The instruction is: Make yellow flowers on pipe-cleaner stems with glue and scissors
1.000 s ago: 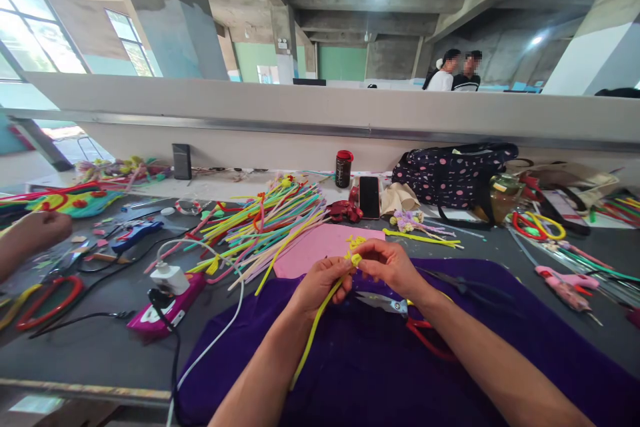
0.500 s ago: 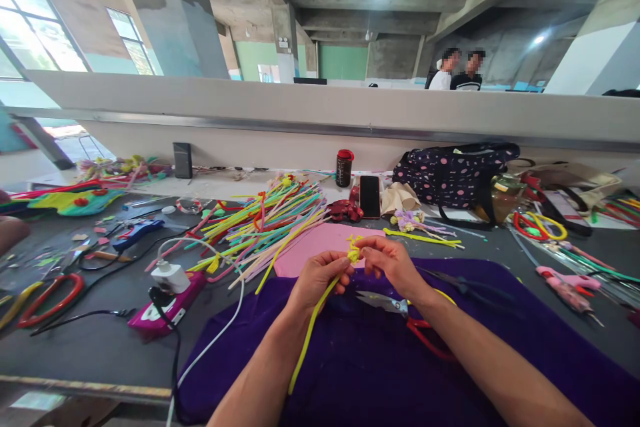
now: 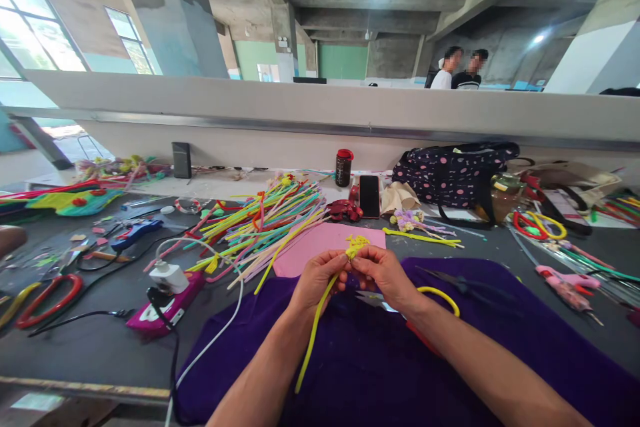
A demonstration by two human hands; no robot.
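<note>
My left hand [image 3: 316, 278] pinches a yellow pipe cleaner [image 3: 314, 330] near its coiled top end, the long tail trailing down toward me over a purple cloth [image 3: 350, 360]. My right hand [image 3: 381, 272] meets it fingertip to fingertip, closed on the small yellow coil [image 3: 353, 252] at the top. A loop of the same yellow stem [image 3: 443, 295] curves out beside my right wrist. Small yellow pieces [image 3: 357, 239] lie on a pink foam sheet [image 3: 313, 247] just beyond my fingers. Scissors with red handles lie mostly hidden under my right forearm.
A heap of coloured pipe cleaners [image 3: 265, 217] lies left of the pink sheet. A glue gun [image 3: 167, 300] with cable, a phone [image 3: 369, 196], a dark cup [image 3: 343, 168], a spotted bag [image 3: 450, 177] and black scissors [image 3: 463, 285] lie around. Another person's hand [image 3: 10, 239] shows at far left.
My hands closed in together and the coil shifted slightly; a yellow loop now shows by my right wrist, which covers the scissors. The other person's hand at left drew back.
</note>
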